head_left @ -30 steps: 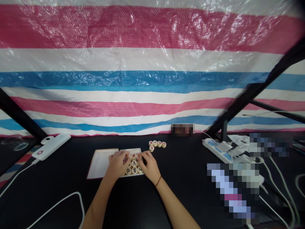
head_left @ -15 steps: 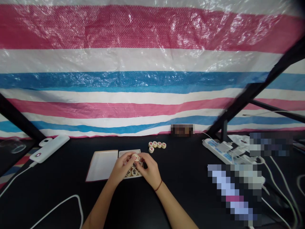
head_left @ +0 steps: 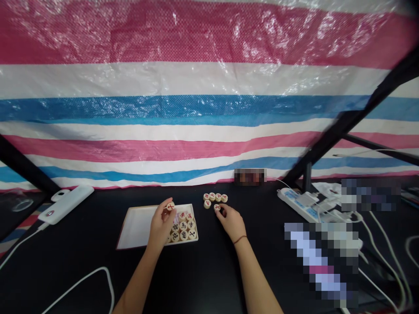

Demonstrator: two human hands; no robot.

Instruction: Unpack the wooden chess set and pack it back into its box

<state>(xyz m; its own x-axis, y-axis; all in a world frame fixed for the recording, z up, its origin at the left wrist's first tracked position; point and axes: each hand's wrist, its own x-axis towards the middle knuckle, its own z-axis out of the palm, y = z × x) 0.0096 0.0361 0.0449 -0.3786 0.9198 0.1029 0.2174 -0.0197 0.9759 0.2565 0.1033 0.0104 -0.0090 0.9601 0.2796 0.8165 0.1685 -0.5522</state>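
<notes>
Between the thumb and fingers of my left hand [head_left: 161, 224] is a round Chinese chess piece [head_left: 170, 206] with a red character, held above the box. The open white box [head_left: 197, 231] contains several pieces with black characters and a few with red ones; my left hand hides part of it. My right hand [head_left: 231, 221] pinches another red-marked chess piece [head_left: 217, 207] at the table surface, just in front of a group of red-marked pieces [head_left: 212, 196]. One single piece [head_left: 207, 204] lies to its left, before that group.
The box's open lid [head_left: 135, 226] lies flat on the left of the black table [head_left: 183, 279]. A white device [head_left: 70, 205] with a cable sits far left. Power strips [head_left: 297, 205] and cables crowd the right side. A striped sheet [head_left: 183, 148] hangs behind.
My hands have parted from above the box. The right one has moved right to the table with a piece, while the left has shifted slightly left, holding a piece.
</notes>
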